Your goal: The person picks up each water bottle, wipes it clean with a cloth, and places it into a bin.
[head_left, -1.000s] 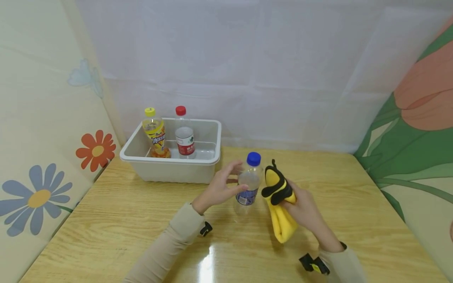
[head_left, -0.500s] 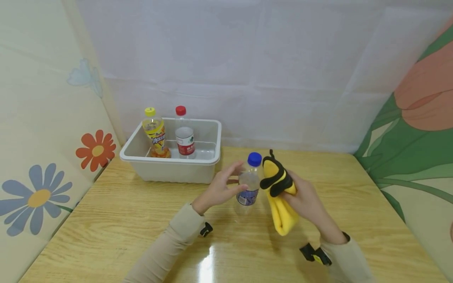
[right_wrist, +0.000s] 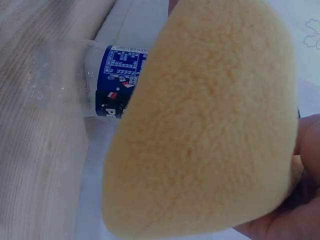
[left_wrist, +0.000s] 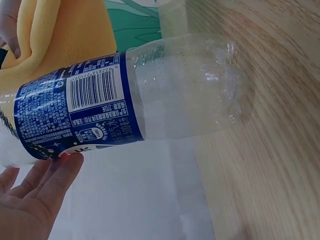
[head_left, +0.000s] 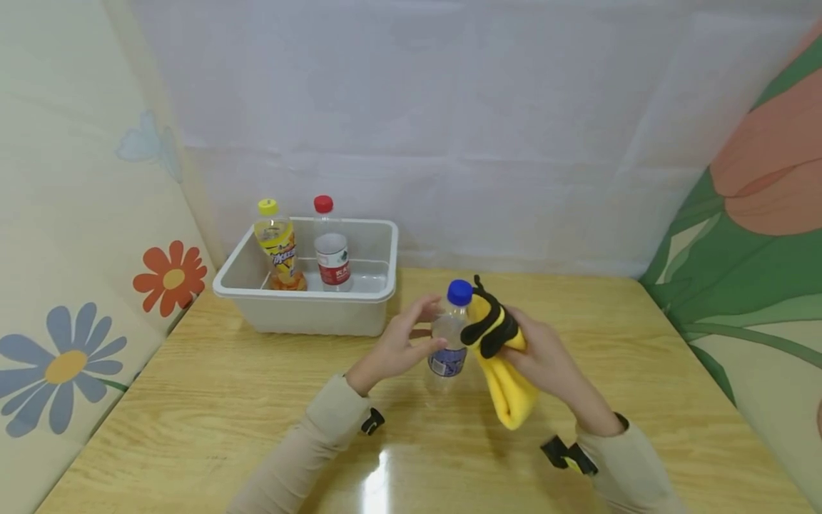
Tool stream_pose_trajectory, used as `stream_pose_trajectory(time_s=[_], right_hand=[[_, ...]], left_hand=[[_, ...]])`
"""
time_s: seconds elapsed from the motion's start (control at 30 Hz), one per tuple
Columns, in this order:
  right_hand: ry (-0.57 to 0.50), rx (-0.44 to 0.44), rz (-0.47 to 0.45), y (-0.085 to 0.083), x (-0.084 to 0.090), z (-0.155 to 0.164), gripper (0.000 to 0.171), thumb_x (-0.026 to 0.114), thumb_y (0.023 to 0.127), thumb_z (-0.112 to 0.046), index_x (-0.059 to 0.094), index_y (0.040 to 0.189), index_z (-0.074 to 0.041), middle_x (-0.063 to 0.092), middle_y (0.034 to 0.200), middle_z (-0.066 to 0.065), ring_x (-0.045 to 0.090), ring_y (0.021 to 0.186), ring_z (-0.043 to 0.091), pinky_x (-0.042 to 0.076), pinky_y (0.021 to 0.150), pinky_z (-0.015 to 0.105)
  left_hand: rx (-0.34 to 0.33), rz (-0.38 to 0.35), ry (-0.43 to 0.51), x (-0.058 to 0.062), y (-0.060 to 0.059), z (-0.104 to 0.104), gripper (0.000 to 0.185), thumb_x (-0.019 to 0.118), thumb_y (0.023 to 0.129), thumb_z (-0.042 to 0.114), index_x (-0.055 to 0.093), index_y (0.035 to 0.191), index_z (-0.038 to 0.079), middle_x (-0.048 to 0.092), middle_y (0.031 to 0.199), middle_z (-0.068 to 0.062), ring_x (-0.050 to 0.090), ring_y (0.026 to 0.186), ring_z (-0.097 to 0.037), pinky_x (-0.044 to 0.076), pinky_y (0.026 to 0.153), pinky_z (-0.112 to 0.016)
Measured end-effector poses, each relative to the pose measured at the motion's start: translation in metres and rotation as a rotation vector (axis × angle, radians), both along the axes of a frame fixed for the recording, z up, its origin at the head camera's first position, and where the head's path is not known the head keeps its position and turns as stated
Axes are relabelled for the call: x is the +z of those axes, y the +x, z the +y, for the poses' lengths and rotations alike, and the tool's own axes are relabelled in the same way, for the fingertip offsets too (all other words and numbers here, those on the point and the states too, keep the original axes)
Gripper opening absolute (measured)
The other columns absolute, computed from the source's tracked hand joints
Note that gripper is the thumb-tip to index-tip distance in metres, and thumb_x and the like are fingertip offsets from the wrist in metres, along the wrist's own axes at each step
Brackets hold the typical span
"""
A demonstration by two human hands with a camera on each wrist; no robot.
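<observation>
A clear plastic bottle (head_left: 449,341) with a blue cap and blue label stands on the wooden table (head_left: 212,400). My left hand (head_left: 420,328) holds it by the middle, thumb in front and fingers behind. The left wrist view shows the bottle (left_wrist: 150,100) with my fingertips (left_wrist: 55,175) on the label. My right hand (head_left: 523,350) grips a folded yellow cloth (head_left: 507,389) with a black trim and presses it against the bottle's upper right side, just below the cap. In the right wrist view the cloth (right_wrist: 210,125) covers most of the bottle (right_wrist: 112,85).
A white plastic bin (head_left: 308,314) stands at the back left of the table. Inside it are a yellow-capped drink bottle (head_left: 277,246) and a red-capped water bottle (head_left: 330,250). Flower-patterned panels close in the left and right sides, and a white sheet hangs behind.
My right hand has brought the yellow cloth leftwards and up until it touches the bottle. My left hand has kept its hold on the bottle.
</observation>
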State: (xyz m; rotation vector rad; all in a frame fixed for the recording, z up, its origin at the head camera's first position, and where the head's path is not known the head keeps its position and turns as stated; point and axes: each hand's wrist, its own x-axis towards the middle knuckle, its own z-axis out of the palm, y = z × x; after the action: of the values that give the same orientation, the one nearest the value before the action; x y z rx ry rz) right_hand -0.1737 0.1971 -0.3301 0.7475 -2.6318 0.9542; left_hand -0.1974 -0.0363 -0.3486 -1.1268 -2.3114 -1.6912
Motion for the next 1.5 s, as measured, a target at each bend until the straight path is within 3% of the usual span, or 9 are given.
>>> stream_pose_trajectory(time_s=[0.17,0.43,0.9,1.17,1.5], right_hand=[[0.027,0.015,-0.017,0.0,0.003,-0.002,0.051,0.066,0.075,0.006,0.047,0.122,0.008,0.063,0.091,0.016,0.057,0.072,0.018,0.049,0.06,0.031],[0.078,0.035,-0.05,-0.005,0.008,-0.004,0.049,0.066,0.077,0.001,0.049,0.122,0.005,0.063,0.086,0.01,0.055,0.067,0.013,0.047,0.058,0.029],[0.165,0.067,-0.014,-0.01,0.01,-0.012,0.05,0.065,0.076,0.002,0.047,0.122,0.01,0.063,0.083,0.011,0.055,0.066,0.015,0.049,0.059,0.03],[0.202,0.06,0.018,-0.012,0.007,-0.016,0.049,0.065,0.075,0.002,0.048,0.12,0.011,0.062,0.083,0.013,0.055,0.067,0.017,0.049,0.059,0.032],[0.181,0.05,-0.011,-0.011,0.005,-0.015,0.048,0.064,0.075,0.003,0.048,0.12,0.01,0.062,0.082,0.013,0.055,0.066,0.017,0.049,0.058,0.031]], left_hand=[[-0.001,-0.008,-0.001,-0.002,0.0,0.0,0.055,0.061,0.084,-0.003,0.031,0.13,-0.012,0.049,0.119,-0.03,0.051,0.109,-0.039,0.05,0.086,-0.031],[-0.004,-0.004,0.021,-0.029,-0.018,0.001,0.061,0.063,0.083,-0.001,0.03,0.134,-0.008,0.049,0.122,-0.027,0.051,0.11,-0.037,0.05,0.086,-0.033],[-0.023,-0.002,0.03,-0.031,-0.02,0.0,0.058,0.062,0.085,0.002,0.031,0.134,-0.005,0.05,0.122,-0.025,0.051,0.111,-0.034,0.05,0.086,-0.03],[-0.001,-0.014,0.032,-0.032,-0.019,0.0,0.057,0.06,0.083,-0.006,0.03,0.132,-0.009,0.049,0.121,-0.031,0.05,0.11,-0.04,0.05,0.086,-0.033],[-0.018,0.014,0.025,-0.031,-0.019,0.0,0.059,0.062,0.084,0.0,0.031,0.134,-0.005,0.05,0.12,-0.026,0.052,0.109,-0.035,0.051,0.085,-0.031]])
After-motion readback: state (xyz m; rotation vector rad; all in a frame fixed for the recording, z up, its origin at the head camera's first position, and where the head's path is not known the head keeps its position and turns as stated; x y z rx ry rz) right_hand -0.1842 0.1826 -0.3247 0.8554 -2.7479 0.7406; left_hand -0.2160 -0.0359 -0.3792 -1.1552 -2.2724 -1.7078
